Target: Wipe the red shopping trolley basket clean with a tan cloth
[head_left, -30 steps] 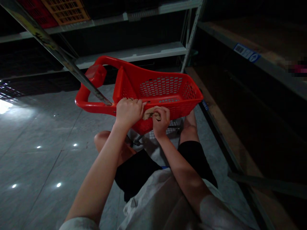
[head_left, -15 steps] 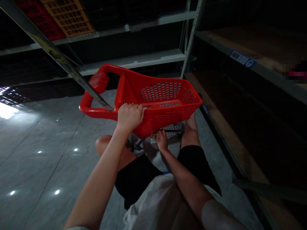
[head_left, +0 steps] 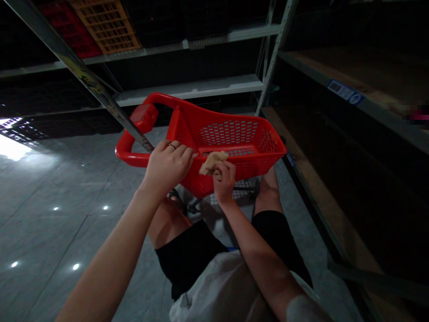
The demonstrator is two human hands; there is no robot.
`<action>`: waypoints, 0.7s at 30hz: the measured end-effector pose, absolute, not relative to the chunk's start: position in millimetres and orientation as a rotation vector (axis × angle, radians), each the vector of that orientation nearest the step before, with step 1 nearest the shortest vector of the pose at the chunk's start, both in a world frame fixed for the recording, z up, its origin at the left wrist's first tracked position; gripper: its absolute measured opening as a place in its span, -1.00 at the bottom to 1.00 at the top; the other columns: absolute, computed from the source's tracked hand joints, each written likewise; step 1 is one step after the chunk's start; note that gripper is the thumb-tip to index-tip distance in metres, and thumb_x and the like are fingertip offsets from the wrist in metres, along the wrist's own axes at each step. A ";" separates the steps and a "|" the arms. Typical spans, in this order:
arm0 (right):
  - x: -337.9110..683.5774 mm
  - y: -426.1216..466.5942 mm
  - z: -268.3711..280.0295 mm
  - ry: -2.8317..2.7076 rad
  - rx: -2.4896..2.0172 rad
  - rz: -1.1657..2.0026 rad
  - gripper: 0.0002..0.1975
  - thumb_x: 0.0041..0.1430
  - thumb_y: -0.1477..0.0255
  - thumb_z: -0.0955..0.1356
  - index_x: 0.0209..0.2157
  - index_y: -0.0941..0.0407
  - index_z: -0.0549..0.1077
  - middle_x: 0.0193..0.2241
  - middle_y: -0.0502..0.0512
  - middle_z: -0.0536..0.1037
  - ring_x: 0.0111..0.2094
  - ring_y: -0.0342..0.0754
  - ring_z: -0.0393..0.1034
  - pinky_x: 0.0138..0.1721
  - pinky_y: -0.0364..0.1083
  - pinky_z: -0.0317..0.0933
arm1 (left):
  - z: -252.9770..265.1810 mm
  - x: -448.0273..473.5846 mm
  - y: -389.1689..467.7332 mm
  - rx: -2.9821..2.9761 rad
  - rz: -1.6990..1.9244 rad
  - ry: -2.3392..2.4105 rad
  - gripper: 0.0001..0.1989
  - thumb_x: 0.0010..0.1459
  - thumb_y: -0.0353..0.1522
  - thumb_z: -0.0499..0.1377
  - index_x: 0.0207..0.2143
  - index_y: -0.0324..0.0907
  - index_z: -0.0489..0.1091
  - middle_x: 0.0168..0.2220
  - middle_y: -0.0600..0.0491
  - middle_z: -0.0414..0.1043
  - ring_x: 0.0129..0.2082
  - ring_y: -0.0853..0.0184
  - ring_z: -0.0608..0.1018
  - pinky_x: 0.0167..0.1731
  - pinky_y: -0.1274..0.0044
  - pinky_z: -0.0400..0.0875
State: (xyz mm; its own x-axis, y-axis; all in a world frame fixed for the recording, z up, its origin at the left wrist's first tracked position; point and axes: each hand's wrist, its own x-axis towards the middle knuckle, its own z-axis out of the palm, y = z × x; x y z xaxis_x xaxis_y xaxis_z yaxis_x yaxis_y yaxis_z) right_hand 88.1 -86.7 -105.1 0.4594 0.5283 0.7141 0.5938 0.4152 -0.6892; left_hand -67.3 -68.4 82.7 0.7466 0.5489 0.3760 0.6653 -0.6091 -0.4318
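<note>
A red plastic shopping cart (head_left: 231, 167) with perforated basket walls stands in front of my knees. My left hand (head_left: 170, 163), a ring on one finger, is curled over the near rim of its basket, close to the handle end. A metal pole (head_left: 110, 105) slants down across the cart's handle, its visible lower end beside this hand. My right hand (head_left: 224, 179) is closed on a crumpled tan cloth (head_left: 212, 163), raised against the near rim. Part of the cloth is hidden in the fingers.
Metal shelving (head_left: 201, 87) runs behind the cart, with a yellow crate (head_left: 107, 27) and a red crate (head_left: 72, 29) on its upper level. Wood-topped shelves (head_left: 378, 71) with a blue label (head_left: 346, 91) stand close on the right. Grey tiled floor (head_left: 83, 188) spreads to the left.
My right hand has risen with the cloth from below the basket to its near rim. My left hand has slid left along the rim, toward the handle.
</note>
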 end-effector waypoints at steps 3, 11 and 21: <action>85.2 -100.8 -173.5 -1.293 -1.328 0.084 -0.75 0.16 0.62 0.28 -0.22 0.05 0.51 -0.18 0.12 0.49 -0.08 0.03 0.37 0.02 0.07 0.34 | 85.0 -84.4 -66.4 -2.333 -0.231 -0.881 -0.68 0.45 -0.34 -0.01 -0.28 -0.19 0.50 -0.35 -0.09 0.58 -0.27 0.09 0.58 -0.18 0.28 0.32; 72.8 -116.8 -197.8 -1.255 -1.363 0.135 -0.76 0.13 0.66 0.27 -0.33 0.08 0.49 -0.32 0.03 0.42 -0.28 -0.08 0.36 -0.24 -0.10 0.31 | 56.3 -84.0 -62.0 -2.248 -0.282 -0.901 -0.81 0.43 -0.40 0.08 -0.29 -0.18 0.42 -0.38 -0.01 0.53 -0.37 0.16 0.55 -0.30 0.33 0.21; 79.7 -72.0 -42.8 -1.081 -1.072 -0.180 -0.84 0.25 0.55 0.34 -0.20 0.03 0.50 -0.15 0.09 0.47 -0.03 -0.02 0.41 0.07 0.04 0.35 | 46.3 -48.0 -60.2 -2.270 -0.371 -0.869 -0.74 0.39 -0.54 -0.03 -0.29 -0.18 0.40 -0.37 -0.01 0.48 -0.34 0.15 0.50 -0.30 0.33 0.19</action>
State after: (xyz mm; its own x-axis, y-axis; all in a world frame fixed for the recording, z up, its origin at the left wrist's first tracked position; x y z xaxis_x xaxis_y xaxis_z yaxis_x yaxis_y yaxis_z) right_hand 79.7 -72.0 -42.8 0.5083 0.3570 0.7837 0.5917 0.5164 -0.6190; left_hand -48.0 -60.2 46.3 0.7375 0.4844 0.4705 0.6749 -0.5539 -0.4876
